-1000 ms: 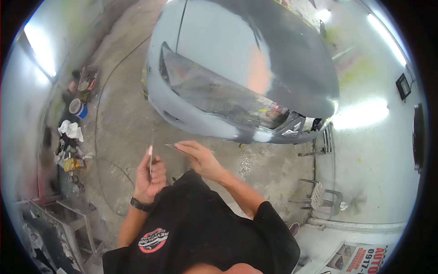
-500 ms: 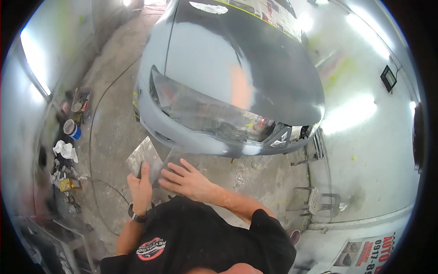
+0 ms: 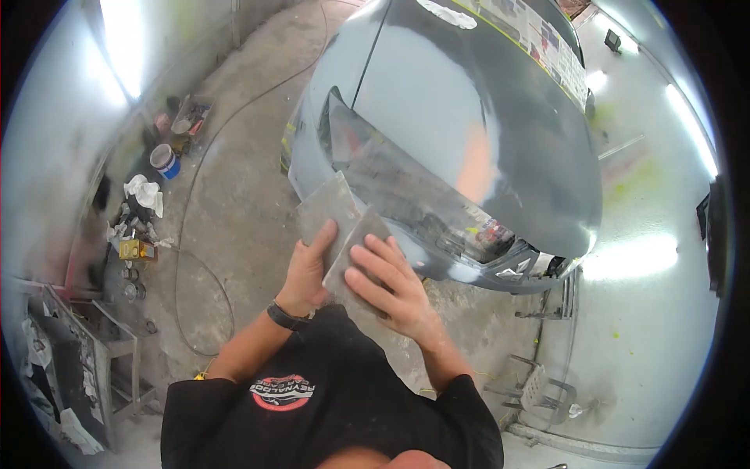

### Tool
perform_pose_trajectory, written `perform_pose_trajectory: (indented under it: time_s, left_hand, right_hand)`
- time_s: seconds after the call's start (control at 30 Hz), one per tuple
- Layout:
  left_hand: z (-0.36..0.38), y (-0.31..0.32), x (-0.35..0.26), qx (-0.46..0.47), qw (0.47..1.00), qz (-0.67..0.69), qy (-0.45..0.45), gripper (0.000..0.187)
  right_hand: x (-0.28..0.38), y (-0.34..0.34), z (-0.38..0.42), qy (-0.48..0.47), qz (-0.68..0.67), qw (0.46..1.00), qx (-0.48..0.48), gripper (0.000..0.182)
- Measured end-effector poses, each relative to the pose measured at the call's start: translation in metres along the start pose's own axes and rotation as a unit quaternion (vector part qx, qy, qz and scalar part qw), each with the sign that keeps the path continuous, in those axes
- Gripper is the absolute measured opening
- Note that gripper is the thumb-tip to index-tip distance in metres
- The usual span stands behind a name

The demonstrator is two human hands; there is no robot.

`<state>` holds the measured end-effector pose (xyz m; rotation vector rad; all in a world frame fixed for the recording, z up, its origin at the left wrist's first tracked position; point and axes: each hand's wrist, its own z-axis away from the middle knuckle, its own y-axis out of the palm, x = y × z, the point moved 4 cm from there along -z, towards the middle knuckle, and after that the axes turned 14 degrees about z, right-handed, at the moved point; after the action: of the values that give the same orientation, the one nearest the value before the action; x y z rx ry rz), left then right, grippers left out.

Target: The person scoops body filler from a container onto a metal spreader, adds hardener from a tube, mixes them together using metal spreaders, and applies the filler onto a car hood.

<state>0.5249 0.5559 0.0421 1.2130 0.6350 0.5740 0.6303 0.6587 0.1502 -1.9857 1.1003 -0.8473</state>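
My left hand (image 3: 311, 266) holds a flat grey plate (image 3: 330, 205), its thumb lying on the upper face. Beside it, my right hand (image 3: 389, 283) has its fingers on a narrower grey, flat piece (image 3: 357, 246), whose edge meets or overlaps the plate. Both pieces are tilted in front of my chest, close to the car's front bumper (image 3: 400, 244). The car's hood (image 3: 422, 94) is patchy grey with an orange-pink spot.
Along the left wall are a tray of tools (image 3: 194, 116), a blue bucket (image 3: 165, 161), white rags (image 3: 144, 192) and a yellow can (image 3: 137, 250). A hose (image 3: 181, 227) curves over the floor. A metal stand (image 3: 129, 344) is at lower left, a chair (image 3: 535, 387) at lower right.
The view has shifted, so the car appears further right. My hands are closer together and higher, and the narrower piece now shows its face beside the plate.
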Motion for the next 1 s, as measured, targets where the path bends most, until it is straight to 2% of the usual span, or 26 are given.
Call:
perform_pose_trajectory:
  time_s: [0.17,0.27,0.37,0.4,0.5,0.77,0.87,1.0]
  left_hand:
    - [-0.026,0.010,0.017,0.010,0.993,-0.090,0.078,0.032]
    - [-0.038,0.027,0.022,0.027,0.995,-0.070,0.068,0.033]
    - [-0.055,0.049,0.033,0.031,0.983,-0.124,0.132,0.028]
    - [-0.061,0.048,0.040,0.038,0.973,-0.168,0.154,0.026]
    - [-0.074,0.049,0.060,0.041,0.941,-0.273,0.196,0.023]
    - [-0.095,0.071,0.104,0.019,0.916,-0.344,0.206,0.023]
    - [-0.104,0.068,0.111,0.016,0.928,-0.318,0.195,0.024]
    - [-0.113,0.050,0.111,-0.007,0.925,-0.342,0.168,0.025]
  right_hand:
    - [-0.073,-0.009,0.033,0.084,0.188,0.974,0.091,0.056]
    - [-0.107,-0.017,0.066,0.044,0.283,0.933,0.217,0.057]
    - [-0.125,-0.039,0.076,0.106,0.266,0.950,0.121,0.057]
    - [-0.126,-0.049,0.074,0.111,0.296,0.943,0.100,0.056]
    - [-0.130,-0.054,0.073,0.078,0.322,0.942,0.057,0.058]
    - [-0.169,-0.059,0.087,0.070,0.342,0.933,0.084,0.057]
    - [-0.170,-0.056,0.086,0.059,0.339,0.932,0.117,0.056]
    - [-0.167,-0.054,0.078,0.058,0.279,0.943,0.171,0.059]
